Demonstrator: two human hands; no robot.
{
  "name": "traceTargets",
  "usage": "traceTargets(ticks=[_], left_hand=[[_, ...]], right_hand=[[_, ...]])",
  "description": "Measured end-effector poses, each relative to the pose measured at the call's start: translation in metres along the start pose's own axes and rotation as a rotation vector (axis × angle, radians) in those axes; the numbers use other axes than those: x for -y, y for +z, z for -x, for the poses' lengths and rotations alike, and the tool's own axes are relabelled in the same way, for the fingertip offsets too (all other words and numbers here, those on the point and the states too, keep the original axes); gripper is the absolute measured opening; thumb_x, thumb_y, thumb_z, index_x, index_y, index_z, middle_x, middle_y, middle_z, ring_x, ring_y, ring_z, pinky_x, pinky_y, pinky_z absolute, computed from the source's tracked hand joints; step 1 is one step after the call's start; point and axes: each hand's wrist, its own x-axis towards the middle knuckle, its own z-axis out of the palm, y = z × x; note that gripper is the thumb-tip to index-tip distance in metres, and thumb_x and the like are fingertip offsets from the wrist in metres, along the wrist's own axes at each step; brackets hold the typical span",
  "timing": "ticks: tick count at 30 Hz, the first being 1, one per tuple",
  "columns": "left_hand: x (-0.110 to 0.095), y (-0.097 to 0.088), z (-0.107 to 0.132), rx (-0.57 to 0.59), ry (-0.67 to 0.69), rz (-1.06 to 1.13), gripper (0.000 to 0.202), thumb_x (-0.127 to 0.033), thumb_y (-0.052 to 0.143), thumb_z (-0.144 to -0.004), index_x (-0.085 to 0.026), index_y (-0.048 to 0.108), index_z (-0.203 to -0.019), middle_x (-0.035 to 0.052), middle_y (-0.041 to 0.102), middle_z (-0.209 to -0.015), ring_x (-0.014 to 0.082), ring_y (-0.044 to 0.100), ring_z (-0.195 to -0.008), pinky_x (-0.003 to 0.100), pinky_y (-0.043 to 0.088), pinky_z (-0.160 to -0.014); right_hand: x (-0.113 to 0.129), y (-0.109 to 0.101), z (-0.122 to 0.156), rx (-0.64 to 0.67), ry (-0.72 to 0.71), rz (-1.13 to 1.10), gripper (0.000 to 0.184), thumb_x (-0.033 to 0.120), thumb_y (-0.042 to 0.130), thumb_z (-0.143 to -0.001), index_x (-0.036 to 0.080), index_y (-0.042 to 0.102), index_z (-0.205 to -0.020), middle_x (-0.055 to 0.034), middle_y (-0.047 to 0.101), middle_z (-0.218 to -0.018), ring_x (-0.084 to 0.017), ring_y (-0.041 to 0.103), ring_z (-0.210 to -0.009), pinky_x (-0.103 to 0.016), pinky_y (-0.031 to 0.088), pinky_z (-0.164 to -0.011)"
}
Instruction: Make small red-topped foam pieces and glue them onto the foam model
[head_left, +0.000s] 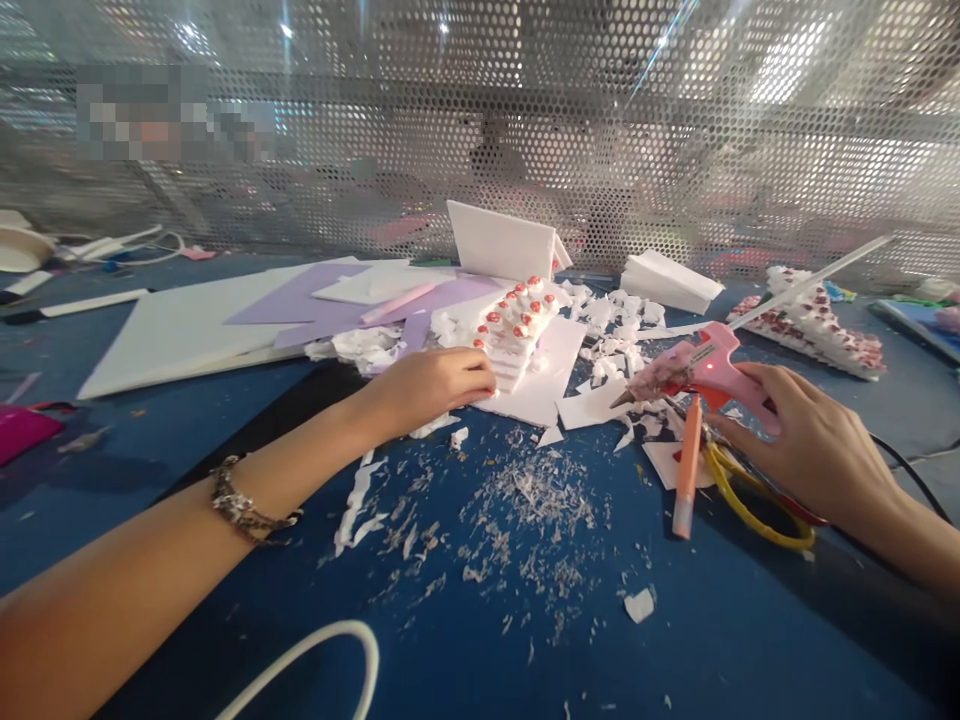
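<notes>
My left hand (431, 385) rests curled on the blue table, its fingertips pressed against the base of a small white stepped foam model (517, 335) studded with red beads. The model sits on a white foam sheet (547, 385). My right hand (806, 440) grips a pink glue gun (701, 370) by its handle, nozzle pointing left toward the model, a clear glue stick (810, 280) jutting from its back. A beaded bracelet (240, 505) circles my left wrist.
An orange pen (686, 465) and yellow-handled scissors (750, 505) lie under the gun. Foam shavings (525, 500) litter the blue table (750, 640). White boards (172, 330), purple paper (315, 300), folded foam (502, 240), a second beaded model (814, 320) and a perforated metal screen (480, 120) stand behind.
</notes>
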Motion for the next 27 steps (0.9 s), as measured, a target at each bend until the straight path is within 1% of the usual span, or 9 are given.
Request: traceTargets(ticks=[9,12,14,16,19,21,23,25,27], left_hand=[[0.004,0.005,-0.003,0.018,0.003,0.024,0.028,-0.029,0.037,-0.089,-0.017,0.062,-0.085,0.0052,0.06,-0.095,0.015,0.057,-0.083,0.025,0.041,-0.068],[0.008,-0.003,-0.006,0.032,-0.025,0.174,0.026,-0.031,0.043,-0.086,-0.018,0.065,-0.086,0.0059,0.061,-0.099,0.0154,0.058,-0.086,0.027,0.043,-0.073],[0.01,-0.015,-0.007,-0.015,-0.038,0.313,0.025,-0.033,0.047,-0.083,-0.018,0.067,-0.086,0.0065,0.061,-0.101,0.0148,0.057,-0.089,0.028,0.042,-0.082],[0.013,-0.031,-0.001,-0.17,-0.12,0.346,0.025,-0.033,0.048,-0.082,-0.016,0.066,-0.085,0.0062,0.063,-0.093,0.0134,0.057,-0.087,0.029,0.041,-0.086],[0.022,-0.053,0.024,-0.263,-0.294,0.319,0.027,-0.033,0.048,-0.081,-0.014,0.065,-0.088,0.0076,0.063,-0.095,0.0132,0.055,-0.087,0.029,0.041,-0.084],[0.032,-0.061,0.054,-0.15,-0.439,0.396,0.03,-0.037,0.051,-0.078,-0.015,0.062,-0.096,0.0083,0.061,-0.105,0.0143,0.055,-0.091,0.029,0.042,-0.083],[0.045,-0.063,0.089,-0.016,-0.526,0.604,0.042,-0.041,0.051,-0.078,-0.018,0.053,-0.112,0.0091,0.058,-0.115,0.0159,0.054,-0.101,0.029,0.041,-0.086],[0.056,-0.059,0.125,0.055,-0.552,0.802,0.057,-0.05,0.047,-0.078,-0.023,0.037,-0.128,0.0086,0.044,-0.133,0.0183,0.046,-0.115,0.031,0.039,-0.092],[0.063,-0.051,0.155,0.097,-0.622,0.786,0.063,-0.059,0.045,-0.076,-0.026,0.034,-0.129,0.0053,0.032,-0.142,0.0227,0.033,-0.125,0.033,0.032,-0.098]], right_hand=[[-0.008,-0.005,-0.006,-0.03,0.041,-0.01,0.055,0.062,0.043,-0.074,0.021,0.045,-0.111,-0.0045,0.062,-0.101,-0.022,0.061,-0.07,-0.027,0.041,-0.047],[-0.013,-0.006,-0.01,-0.036,0.078,-0.031,0.058,0.063,0.042,-0.074,0.021,0.045,-0.113,-0.0055,0.061,-0.104,-0.023,0.061,-0.076,-0.027,0.042,-0.05],[-0.016,-0.006,-0.012,-0.034,0.101,-0.043,0.056,0.062,0.042,-0.074,0.021,0.045,-0.113,-0.0058,0.061,-0.105,-0.023,0.061,-0.078,-0.028,0.043,-0.051],[-0.019,-0.006,-0.015,-0.021,0.127,-0.046,0.054,0.06,0.042,-0.075,0.021,0.046,-0.112,-0.006,0.061,-0.104,-0.024,0.061,-0.078,-0.029,0.043,-0.053],[-0.026,-0.003,-0.018,-0.014,0.147,-0.036,0.054,0.06,0.042,-0.075,0.021,0.045,-0.113,-0.0074,0.061,-0.106,-0.026,0.061,-0.083,-0.031,0.045,-0.057],[-0.031,0.0,-0.02,-0.006,0.149,-0.029,0.056,0.06,0.042,-0.075,0.021,0.044,-0.115,-0.0083,0.06,-0.109,-0.027,0.061,-0.088,-0.033,0.046,-0.061],[-0.037,0.005,-0.021,0.007,0.142,-0.032,0.058,0.061,0.042,-0.074,0.021,0.044,-0.115,-0.0089,0.06,-0.11,-0.028,0.06,-0.092,-0.033,0.046,-0.065],[-0.041,0.009,-0.022,0.028,0.139,-0.031,0.06,0.063,0.041,-0.074,0.02,0.043,-0.116,-0.0097,0.06,-0.111,-0.029,0.06,-0.092,-0.034,0.046,-0.066],[-0.045,0.013,-0.023,0.067,0.143,-0.016,0.062,0.065,0.04,-0.073,0.021,0.043,-0.116,-0.0106,0.06,-0.11,-0.029,0.06,-0.089,-0.034,0.045,-0.063]])
